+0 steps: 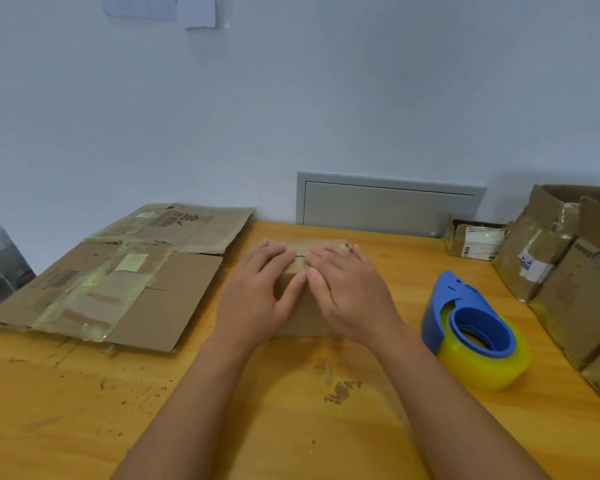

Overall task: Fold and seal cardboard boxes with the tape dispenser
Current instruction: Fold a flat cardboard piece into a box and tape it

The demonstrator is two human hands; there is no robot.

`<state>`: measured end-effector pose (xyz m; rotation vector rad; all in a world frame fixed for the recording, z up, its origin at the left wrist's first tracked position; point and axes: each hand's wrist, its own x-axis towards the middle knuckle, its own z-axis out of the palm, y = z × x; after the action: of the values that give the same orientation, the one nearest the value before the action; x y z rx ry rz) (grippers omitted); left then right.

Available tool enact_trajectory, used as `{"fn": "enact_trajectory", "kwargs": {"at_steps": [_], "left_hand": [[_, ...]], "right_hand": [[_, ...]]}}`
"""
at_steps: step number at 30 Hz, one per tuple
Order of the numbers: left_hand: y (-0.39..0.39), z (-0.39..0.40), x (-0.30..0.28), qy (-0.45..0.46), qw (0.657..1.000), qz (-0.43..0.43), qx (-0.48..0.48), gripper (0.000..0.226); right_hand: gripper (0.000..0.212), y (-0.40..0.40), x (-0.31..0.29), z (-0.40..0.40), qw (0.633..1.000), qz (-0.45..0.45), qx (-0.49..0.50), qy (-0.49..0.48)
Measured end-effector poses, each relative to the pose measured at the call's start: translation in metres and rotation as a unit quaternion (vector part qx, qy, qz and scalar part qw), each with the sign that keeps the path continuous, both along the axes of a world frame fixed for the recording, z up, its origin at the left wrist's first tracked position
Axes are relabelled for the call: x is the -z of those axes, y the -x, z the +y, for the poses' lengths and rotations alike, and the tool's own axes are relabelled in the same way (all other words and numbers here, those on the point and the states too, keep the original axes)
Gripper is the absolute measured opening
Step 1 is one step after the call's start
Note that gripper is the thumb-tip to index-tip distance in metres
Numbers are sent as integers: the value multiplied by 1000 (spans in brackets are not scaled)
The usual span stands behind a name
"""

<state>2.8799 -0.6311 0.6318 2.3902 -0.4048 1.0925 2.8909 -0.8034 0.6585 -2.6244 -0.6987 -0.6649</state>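
From the head view, both the left hand (257, 292) and right hand (347, 289) are lying flat, fingers straight, pressing the small brown cardboard box (305, 317) at the middle of the orange wooden table (84, 410). The blue tape dispenser with a yellowish roll (471, 330) is sitting just right of it. Flattened taped cardboard (118, 278) is crowding the left side and stacked brown boxes (568, 271) the right, cut off by the frame. The hands are hiding most of the box top.

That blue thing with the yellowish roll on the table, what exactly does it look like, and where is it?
The tape dispenser has a blue plastic shell that narrows to a rounded nose pointing away from the person, with small holes in its side. A thick roll of clear, yellow-tinted tape sits on its blue hub. It lies on its side on the wooden table, to the right of the right hand, which does not touch it. Nothing holds it.
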Motion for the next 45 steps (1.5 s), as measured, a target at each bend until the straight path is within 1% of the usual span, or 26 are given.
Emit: {"fn": "enact_trajectory", "kwargs": {"at_steps": [4, 6, 7, 9, 10, 11, 13, 14, 15, 16, 18, 20, 23, 26, 28, 30, 32, 33, 38, 40, 42, 45], "left_hand": [[0, 0, 4, -27, 1000, 4, -11, 53], [-1, -1, 6, -23, 1000, 3, -9, 55], [-1, -2, 8, -18, 1000, 1, -9, 56], [0, -6, 10, -10, 1000, -13, -15, 56], [1, -9, 10, -7, 999, -23, -21, 55], [2, -12, 11, -6, 999, -32, -28, 54], [4, -19, 12, 1, 998, -45, -32, 52], [5, -22, 12, 7, 998, -52, -29, 51], [5, -24, 12, 13, 998, -56, -25, 51], [6, -26, 12, 17, 998, -58, -18, 51], [6, -29, 13, 18, 998, -58, -1, 51], [6, -30, 17, 13, 998, -59, 14, 49], [5, -28, 19, 14, 999, -47, 5, 49], [3, -29, 20, 16, 999, -40, -11, 46], [1, -30, 21, 18, 999, -39, -12, 45], [0, -29, 21, 23, 999, -40, -14, 46], [-1, -26, 21, 29, 999, -40, -18, 46], [-1, -24, 21, 31, 999, -38, -19, 46], [-1, -23, 19, 33, 999, -30, -21, 37], [-1, -24, 18, 32, 999, -30, -25, 36], [0, -22, 16, 33, 998, -28, -34, 37], [3, -18, 13, 31, 999, -30, -33, 38]], "right_hand": [[71, 7, -4, -2, 1000, 26, 0, 14], [75, 12, -9, -6, 998, 61, 3, 2], [74, 15, -10, -10, 998, 57, 18, -18], [68, 24, -12, -26, 994, 7, 94, -63], [64, 28, -12, -37, 986, -12, 153, -66], [59, 34, -13, -51, 974, -2, 220, -46], [50, 47, -10, -76, 936, 98, 337, 34], [48, 52, -7, -85, 915, 156, 364, 72], [49, 56, -3, -91, 901, 198, 373, 99], [52, 59, 3, -96, 895, 220, 371, 114], [59, 60, 14, -102, 896, 224, 366, 115], [61, 61, 17, -102, 905, 206, 362, 82], [58, 64, 15, -99, 928, 142, 345, 2], [47, 62, 6, -95, 957, 82, 249, -122], [41, 55, 0, -92, 950, 91, 174, -243], [36, 51, -1, -89, 923, 125, 132, -339], [35, 49, 0, -90, 900, 142, 134, -389], [35, 47, 1, -92, 896, 143, 145, -395], [31, 43, -2, -106, 905, 155, 191, -348], [40, 47, -5, -105, 910, 178, 209, -309], [47, 51, -9, -100, 926, 178, 246, -223], [46, 56, -12, -91, 940, 155, 292, -90]]}}
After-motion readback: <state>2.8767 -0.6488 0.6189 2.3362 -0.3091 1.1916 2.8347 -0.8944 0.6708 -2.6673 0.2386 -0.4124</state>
